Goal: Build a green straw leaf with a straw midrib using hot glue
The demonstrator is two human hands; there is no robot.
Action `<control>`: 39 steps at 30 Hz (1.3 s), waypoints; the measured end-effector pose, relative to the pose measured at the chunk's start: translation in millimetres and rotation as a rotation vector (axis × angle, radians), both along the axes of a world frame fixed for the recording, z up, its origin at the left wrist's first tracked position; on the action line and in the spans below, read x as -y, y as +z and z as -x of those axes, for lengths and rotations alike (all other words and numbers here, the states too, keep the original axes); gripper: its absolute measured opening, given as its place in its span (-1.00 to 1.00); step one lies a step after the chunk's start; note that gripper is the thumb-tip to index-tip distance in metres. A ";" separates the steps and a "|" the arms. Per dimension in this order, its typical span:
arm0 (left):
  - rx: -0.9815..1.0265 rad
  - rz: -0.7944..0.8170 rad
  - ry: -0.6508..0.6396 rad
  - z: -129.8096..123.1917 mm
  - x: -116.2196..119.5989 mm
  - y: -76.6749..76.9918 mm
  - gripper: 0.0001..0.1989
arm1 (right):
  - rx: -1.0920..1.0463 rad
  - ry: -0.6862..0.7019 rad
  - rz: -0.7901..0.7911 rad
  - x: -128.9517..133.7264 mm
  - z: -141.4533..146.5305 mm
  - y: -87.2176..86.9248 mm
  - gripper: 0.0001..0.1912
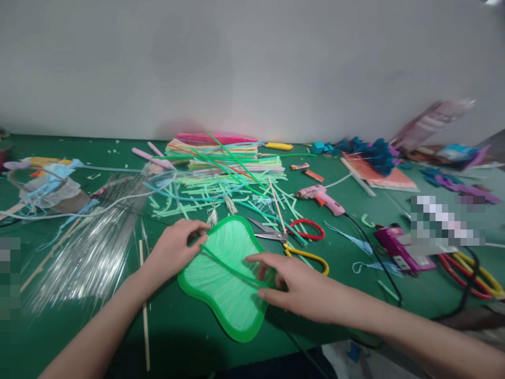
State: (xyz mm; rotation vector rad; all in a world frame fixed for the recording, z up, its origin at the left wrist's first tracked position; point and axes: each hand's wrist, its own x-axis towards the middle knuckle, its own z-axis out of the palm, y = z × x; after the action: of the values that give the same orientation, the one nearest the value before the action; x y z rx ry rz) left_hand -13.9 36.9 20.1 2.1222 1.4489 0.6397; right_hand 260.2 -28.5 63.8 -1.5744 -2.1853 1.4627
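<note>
A green wavy-edged piece (226, 310) with a darker green rim and pale pleated middle lies near the table's front edge. A thin green strip (231, 269) crosses over its middle. My left hand (181, 242) pinches the strip's upper left end at the piece's left rim. On the right, my right hand (292, 284) has its thumb and fingers around the strip's other end, over the piece's right side. Scissors (286, 239) with one red and one yellow handle lie just beyond the piece.
Clear thin rods (94, 247) and a wooden stick (144, 316) lie at left. Colored pipe cleaners (224, 163) are piled behind. To the right are a pink glue gun (323, 200) with its black cable, a magenta device (402, 250) and more scissors handles (469, 276).
</note>
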 end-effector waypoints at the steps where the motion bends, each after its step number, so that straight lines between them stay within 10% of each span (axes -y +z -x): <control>1: -0.002 -0.001 -0.001 -0.1 -0.1 -0.8 -0.74 | 0.039 0.047 -0.088 -1.9 4.5 0.7 -0.39; 5: -0.004 -0.008 -0.023 0.1 -0.3 -4.6 -0.74 | 0.172 0.204 -0.294 -10.6 25.0 0.0 -0.37; 9: -0.006 -0.028 -0.033 0.7 -1.4 -8.6 -0.72 | 0.187 0.205 -0.332 -29.3 31.6 7.7 -0.84; 16: 0.008 -0.178 -0.005 -8.4 15.7 5.0 -0.71 | -0.681 -0.425 -0.343 -61.0 30.0 31.1 -0.65; 20: -0.113 -0.254 -0.236 -41.5 69.5 9.3 -0.81 | -0.948 -0.576 -0.335 -56.2 55.9 12.9 -0.63; 25: -0.319 -0.417 -0.186 -70.9 130.5 -6.7 -0.85 | -0.961 -0.536 -0.250 -52.1 75.4 -15.7 -0.60; 30: -0.406 -0.496 -0.296 -47.3 136.2 -16.7 -0.70 | -0.982 -0.550 -0.164 -66.5 76.5 -20.9 -0.59; 39: -0.190 -0.376 0.016 -46.3 132.6 -22.9 -0.80 | -1.015 -0.651 -0.188 -91.8 105.6 -30.0 -0.54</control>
State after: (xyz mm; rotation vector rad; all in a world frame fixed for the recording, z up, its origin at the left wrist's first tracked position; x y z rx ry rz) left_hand 32.4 -95.7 -2.8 2.5199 1.5433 0.7855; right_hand 154.6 63.3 33.9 -0.9606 -1.0614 1.3209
